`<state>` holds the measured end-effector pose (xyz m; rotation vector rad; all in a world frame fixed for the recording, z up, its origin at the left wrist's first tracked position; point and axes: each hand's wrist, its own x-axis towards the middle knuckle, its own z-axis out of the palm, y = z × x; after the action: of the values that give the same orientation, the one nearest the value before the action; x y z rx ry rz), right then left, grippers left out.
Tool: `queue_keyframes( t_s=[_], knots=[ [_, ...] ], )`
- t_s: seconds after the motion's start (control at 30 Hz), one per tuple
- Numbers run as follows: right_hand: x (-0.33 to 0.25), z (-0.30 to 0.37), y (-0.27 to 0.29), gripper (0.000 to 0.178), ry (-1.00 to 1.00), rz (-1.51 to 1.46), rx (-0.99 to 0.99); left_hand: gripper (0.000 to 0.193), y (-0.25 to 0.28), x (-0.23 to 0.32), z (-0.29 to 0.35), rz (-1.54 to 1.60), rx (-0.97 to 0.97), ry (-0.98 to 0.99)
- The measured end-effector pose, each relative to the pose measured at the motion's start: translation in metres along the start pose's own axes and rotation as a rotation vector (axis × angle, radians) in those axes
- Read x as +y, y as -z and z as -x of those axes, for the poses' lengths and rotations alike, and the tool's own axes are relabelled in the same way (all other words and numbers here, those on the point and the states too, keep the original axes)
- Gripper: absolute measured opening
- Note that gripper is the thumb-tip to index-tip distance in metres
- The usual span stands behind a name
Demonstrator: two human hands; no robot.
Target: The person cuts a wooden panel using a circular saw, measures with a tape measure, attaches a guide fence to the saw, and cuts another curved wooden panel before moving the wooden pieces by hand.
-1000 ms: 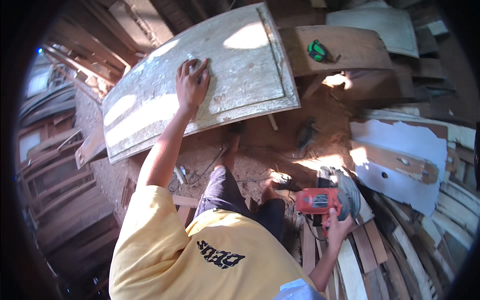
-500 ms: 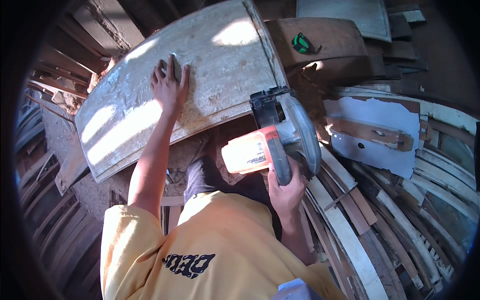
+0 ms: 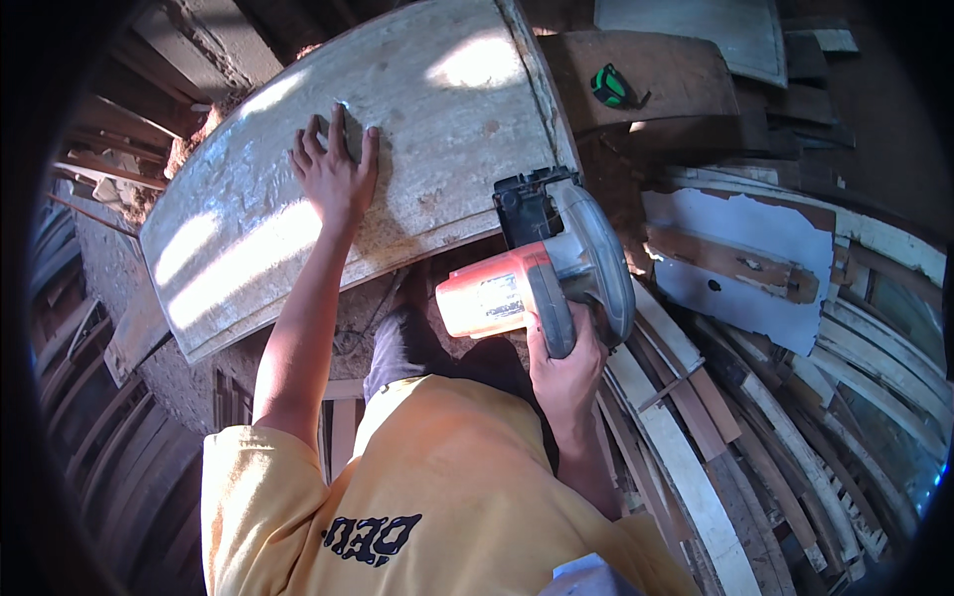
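My left hand (image 3: 336, 179) lies flat with spread fingers on a large weathered wooden panel (image 3: 427, 129), which has a narrow strip along its right edge. In my right hand (image 3: 571, 363) is the rear handle of an orange and grey circular saw (image 3: 497, 288). The saw's dark base plate (image 3: 532, 204) meets the panel's near right corner, and its motor body points left. The blade is hidden by the guard (image 3: 601, 248). Sunlit patches fall across the panel's top.
A green and black tape measure (image 3: 611, 87) rests on a brown board (image 3: 676, 74) beyond the panel's right edge. Stacked wooden strips (image 3: 686, 467) fill the right side. A board with torn white covering (image 3: 745, 263) lies among them. More timber (image 3: 119, 427) stands at the left.
The view has shifted slightly. Both hands keep their places, the left flat on the panel and the right around the saw handle; the saw stays at the panel's corner.
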<state>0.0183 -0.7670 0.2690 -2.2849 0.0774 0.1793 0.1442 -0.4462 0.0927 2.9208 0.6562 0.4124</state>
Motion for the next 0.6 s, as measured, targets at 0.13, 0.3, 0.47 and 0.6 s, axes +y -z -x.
queue_keyframes(
  t_s=[0.13,0.3,0.47,0.6],
  knots=[
    [-0.004,-0.004,0.001,0.035,-0.058,-0.019,-0.03,0.069,0.001,0.0,-0.001,-0.011,-0.016,0.002],
    [-0.004,-0.009,-0.001,0.034,0.02,-0.014,0.037,0.069,0.002,-0.001,-0.002,-0.005,-0.018,-0.005],
    [-0.008,-0.014,-0.001,0.033,0.028,-0.001,0.026,0.069,0.001,-0.001,-0.002,-0.002,-0.019,-0.006],
    [-0.01,-0.018,0.0,0.034,0.022,-0.016,0.009,0.069,0.002,-0.001,-0.001,-0.012,-0.027,-0.013]
  ],
)
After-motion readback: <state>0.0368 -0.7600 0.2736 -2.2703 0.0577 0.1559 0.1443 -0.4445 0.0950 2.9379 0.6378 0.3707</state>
